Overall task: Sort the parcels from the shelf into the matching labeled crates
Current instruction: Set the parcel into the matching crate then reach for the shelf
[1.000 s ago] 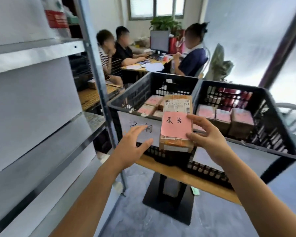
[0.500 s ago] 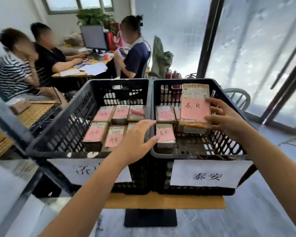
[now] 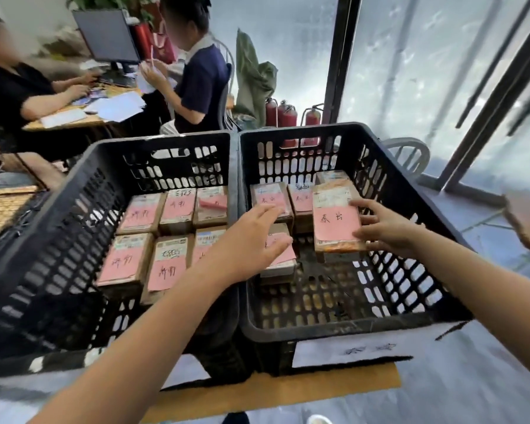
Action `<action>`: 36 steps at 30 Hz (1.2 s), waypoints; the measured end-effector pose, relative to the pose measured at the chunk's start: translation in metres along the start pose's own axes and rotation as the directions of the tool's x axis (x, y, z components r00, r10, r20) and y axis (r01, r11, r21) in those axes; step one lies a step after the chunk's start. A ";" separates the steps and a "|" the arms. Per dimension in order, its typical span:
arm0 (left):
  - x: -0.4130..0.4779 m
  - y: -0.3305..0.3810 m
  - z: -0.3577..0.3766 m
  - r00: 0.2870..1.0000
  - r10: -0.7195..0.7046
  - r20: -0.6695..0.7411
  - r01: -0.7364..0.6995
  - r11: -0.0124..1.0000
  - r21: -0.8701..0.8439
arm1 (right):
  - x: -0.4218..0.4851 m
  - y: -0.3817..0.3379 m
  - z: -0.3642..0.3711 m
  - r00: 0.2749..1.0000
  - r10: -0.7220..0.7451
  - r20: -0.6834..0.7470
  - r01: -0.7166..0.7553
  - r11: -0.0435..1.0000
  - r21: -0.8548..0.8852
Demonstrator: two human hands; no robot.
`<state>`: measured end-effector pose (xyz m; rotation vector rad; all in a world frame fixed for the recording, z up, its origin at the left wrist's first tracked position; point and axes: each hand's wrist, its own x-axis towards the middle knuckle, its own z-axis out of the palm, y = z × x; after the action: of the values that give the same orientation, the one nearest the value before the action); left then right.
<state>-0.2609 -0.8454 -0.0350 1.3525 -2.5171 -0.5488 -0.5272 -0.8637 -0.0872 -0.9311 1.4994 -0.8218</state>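
Two black slotted crates stand side by side on a wooden stand. The left crate (image 3: 74, 209) holds several brown parcels with pink labels. In the right crate (image 3: 410, 209) lie a few more parcels. My right hand (image 3: 386, 228) grips a brown parcel with a pink handwritten label (image 3: 334, 221) by its right edge, low inside the right crate, near its right wall. My left hand (image 3: 251, 237) hovers over the divide between the crates with fingers spread and holds nothing. It partly hides a parcel (image 3: 280, 264) beneath it.
White paper labels hang on the crates' front walls, the right one (image 3: 367, 350) blurred. Two people sit at a desk (image 3: 74, 117) with a monitor at the back left. Red fire extinguishers (image 3: 285, 114) and glass walls stand behind the crates.
My right hand has lowered the pink-labelled parcel from above the rim down into the right crate. My view moved closer over the crates. My left hand stays between the crates.
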 end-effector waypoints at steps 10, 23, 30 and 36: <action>0.030 0.006 0.008 0.993 -0.067 0.100 0.060 0.996 0.070 | 0.079 0.044 0.009 0.980 0.168 0.109 -0.125 0.939 -0.321; 0.033 -0.001 0.018 0.985 -0.141 0.101 0.130 0.986 0.106 | 0.116 0.088 0.031 0.974 0.167 0.151 -0.082 0.888 -0.452; 0.032 0.000 0.018 0.986 -0.144 0.085 0.137 0.987 0.089 | 0.115 0.090 0.033 0.959 0.205 0.196 -0.035 0.771 -0.636; 0.030 -0.001 0.018 0.989 -0.129 0.067 0.124 0.990 0.068 | 0.105 0.106 0.040 0.969 0.142 0.203 0.051 0.686 -0.726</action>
<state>-0.2830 -0.8671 -0.0508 1.5512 -2.5376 -0.5553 -0.5054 -0.9103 -0.2328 -1.5112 1.6340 -0.0080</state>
